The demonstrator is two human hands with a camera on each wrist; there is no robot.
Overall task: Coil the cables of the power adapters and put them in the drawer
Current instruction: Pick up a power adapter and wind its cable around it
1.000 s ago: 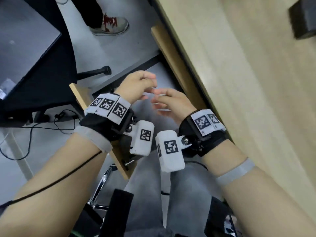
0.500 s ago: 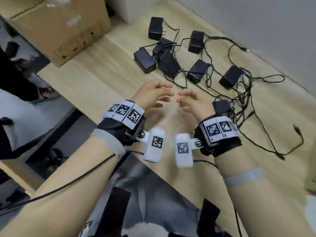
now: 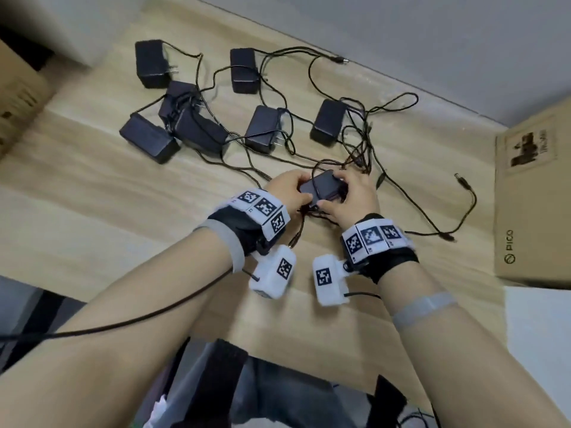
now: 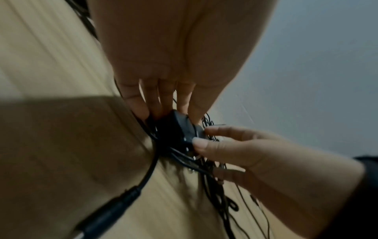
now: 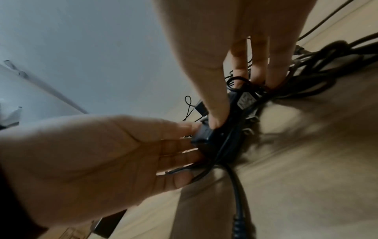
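Both my hands hold one black power adapter just above the wooden table. My left hand pinches its left end and my right hand grips its right end. In the left wrist view the adapter sits between my left fingers and the right hand's thumb and forefinger. In the right wrist view the adapter has cables trailing below it. Several more black adapters lie farther back with tangled cables. The drawer is out of view.
A brown cardboard box stands at the table's right side, and another cardboard box at the left. A grey wall runs behind the table. Loose cable ends lie between my right hand and the right box.
The view swung from the drawer below up to the table top. Both hands, empty before, reached forward and took hold of the nearest adapter.
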